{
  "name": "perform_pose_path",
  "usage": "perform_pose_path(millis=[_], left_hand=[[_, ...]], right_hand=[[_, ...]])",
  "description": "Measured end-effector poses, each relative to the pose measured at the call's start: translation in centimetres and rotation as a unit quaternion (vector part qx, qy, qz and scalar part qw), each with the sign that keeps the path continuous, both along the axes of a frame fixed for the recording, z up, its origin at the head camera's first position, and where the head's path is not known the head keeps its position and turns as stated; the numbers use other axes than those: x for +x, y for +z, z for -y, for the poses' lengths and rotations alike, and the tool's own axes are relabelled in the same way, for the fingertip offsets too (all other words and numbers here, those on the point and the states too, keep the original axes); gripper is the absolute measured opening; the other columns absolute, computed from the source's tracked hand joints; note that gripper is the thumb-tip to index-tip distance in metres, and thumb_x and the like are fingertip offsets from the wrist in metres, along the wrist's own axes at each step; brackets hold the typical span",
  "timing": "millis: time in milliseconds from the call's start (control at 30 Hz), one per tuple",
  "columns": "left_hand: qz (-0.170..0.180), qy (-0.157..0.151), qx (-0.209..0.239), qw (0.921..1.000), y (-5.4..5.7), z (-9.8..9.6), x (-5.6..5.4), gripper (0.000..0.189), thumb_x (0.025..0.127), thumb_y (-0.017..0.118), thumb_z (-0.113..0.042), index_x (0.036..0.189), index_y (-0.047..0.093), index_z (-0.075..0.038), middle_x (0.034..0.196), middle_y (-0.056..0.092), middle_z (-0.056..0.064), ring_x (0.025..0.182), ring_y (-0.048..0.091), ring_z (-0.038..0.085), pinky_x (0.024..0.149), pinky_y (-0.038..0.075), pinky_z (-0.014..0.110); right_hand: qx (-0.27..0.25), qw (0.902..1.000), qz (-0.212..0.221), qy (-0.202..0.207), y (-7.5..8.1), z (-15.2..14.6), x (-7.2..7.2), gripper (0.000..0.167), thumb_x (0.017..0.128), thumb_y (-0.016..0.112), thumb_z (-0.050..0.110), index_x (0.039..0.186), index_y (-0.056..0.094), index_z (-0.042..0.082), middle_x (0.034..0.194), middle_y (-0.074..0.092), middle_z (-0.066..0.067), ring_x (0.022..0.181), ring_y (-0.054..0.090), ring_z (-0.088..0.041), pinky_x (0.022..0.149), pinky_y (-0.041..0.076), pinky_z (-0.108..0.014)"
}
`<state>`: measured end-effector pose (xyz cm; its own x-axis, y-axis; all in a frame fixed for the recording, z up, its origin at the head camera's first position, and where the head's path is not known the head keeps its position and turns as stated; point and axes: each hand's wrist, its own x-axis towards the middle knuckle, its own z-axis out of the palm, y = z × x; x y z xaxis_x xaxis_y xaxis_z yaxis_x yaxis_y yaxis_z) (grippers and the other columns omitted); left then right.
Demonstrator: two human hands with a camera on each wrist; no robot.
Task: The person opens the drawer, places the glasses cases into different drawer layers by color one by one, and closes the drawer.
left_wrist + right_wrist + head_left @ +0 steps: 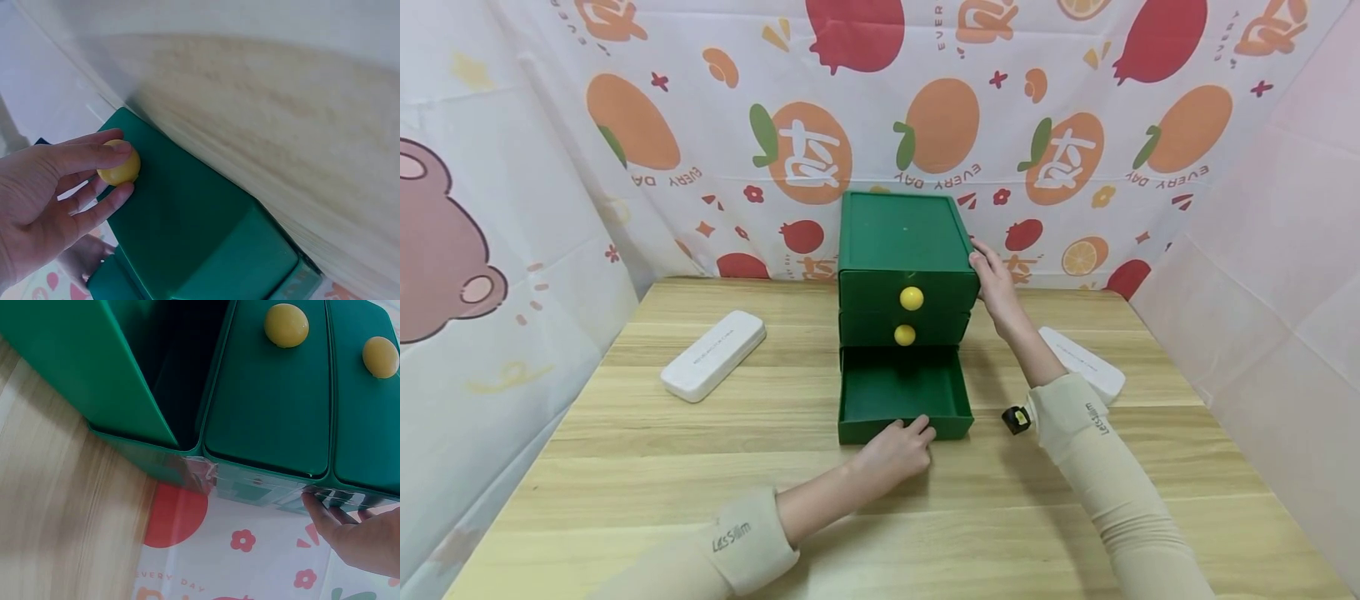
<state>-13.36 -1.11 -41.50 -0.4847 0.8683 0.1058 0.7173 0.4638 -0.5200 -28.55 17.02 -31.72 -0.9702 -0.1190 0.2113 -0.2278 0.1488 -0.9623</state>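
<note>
A green drawer cabinet [906, 233] stands toward the back of the table, its upper two drawers closed, each with a yellow ball knob [912, 298]. The bottom drawer [895, 396] is pulled out, and no items show inside it. My left hand [891, 454] is at that drawer's front. In the left wrist view, its thumb and fingers pinch the drawer's yellow knob [123, 165], which is hidden by the hand in the head view. My right hand [997, 287] rests against the cabinet's right side near the top, fingers extended along the wall [250, 487].
A white oblong case [713, 356] lies left of the cabinet. Another white case [1084, 364] lies to the right, partly behind the right forearm. A small black device [1017, 419] sits at the right wrist. Behind the table hangs a fruit-printed cloth [880, 150].
</note>
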Motion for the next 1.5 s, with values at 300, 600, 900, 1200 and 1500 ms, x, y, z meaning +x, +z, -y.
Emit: perform_pose_path(millis=[300,600,900,1200,1500], left_hand=[[0.004,0.002,-0.006,1.0,0.1,0.1,0.9,0.009,0.082,0.069,-0.018,0.079,0.075,-0.023,0.095,0.058,-0.004,0.09,0.048,0.012,0.06,0.045,0.017],[-0.009,-0.011,0.0,0.9999,0.2,0.2,1.8,0.012,0.082,0.069,-0.018,0.073,0.073,-0.024,0.09,0.057,-0.005,0.085,0.047,0.011,0.056,0.043,0.017],[-0.019,-0.019,0.005,0.9996,0.2,0.1,2.4,0.015,0.082,0.069,-0.016,0.07,0.072,-0.025,0.086,0.056,-0.005,0.081,0.046,0.01,0.051,0.039,0.016],[-0.025,-0.023,0.004,0.9994,0.2,-0.1,2.7,0.015,0.083,0.068,-0.018,0.072,0.071,-0.026,0.087,0.055,-0.006,0.082,0.046,0.009,0.052,0.039,0.015],[-0.02,-0.023,0.014,0.9994,0.4,-0.1,2.8,0.012,0.084,0.066,-0.018,0.076,0.072,-0.026,0.083,0.055,-0.007,0.077,0.045,0.008,0.048,0.035,0.015]], right_hand=[[0.004,1.0,0.0,0.003,0.7,0.3,0.8,0.05,0.101,0.034,0.028,0.145,0.025,0.007,0.145,0.025,-0.014,0.123,0.037,-0.031,0.097,0.033,-0.049],[-0.004,1.0,0.004,0.008,-0.1,0.0,0.0,0.051,0.1,0.035,0.029,0.146,0.024,0.008,0.146,0.025,-0.011,0.122,0.037,-0.03,0.097,0.033,-0.048],[-0.006,0.9999,0.002,0.009,0.2,0.0,0.1,0.05,0.101,0.034,0.027,0.145,0.025,0.007,0.145,0.026,-0.013,0.121,0.039,-0.03,0.096,0.034,-0.048],[-0.004,0.9999,0.006,0.009,0.2,0.0,0.2,0.049,0.101,0.035,0.027,0.145,0.026,0.009,0.146,0.025,-0.011,0.123,0.038,-0.029,0.096,0.034,-0.048],[0.004,1.0,-0.008,-0.002,-0.2,-0.1,-0.1,0.051,0.1,0.035,0.032,0.145,0.027,0.01,0.145,0.026,-0.01,0.121,0.04,-0.03,0.095,0.035,-0.049]])
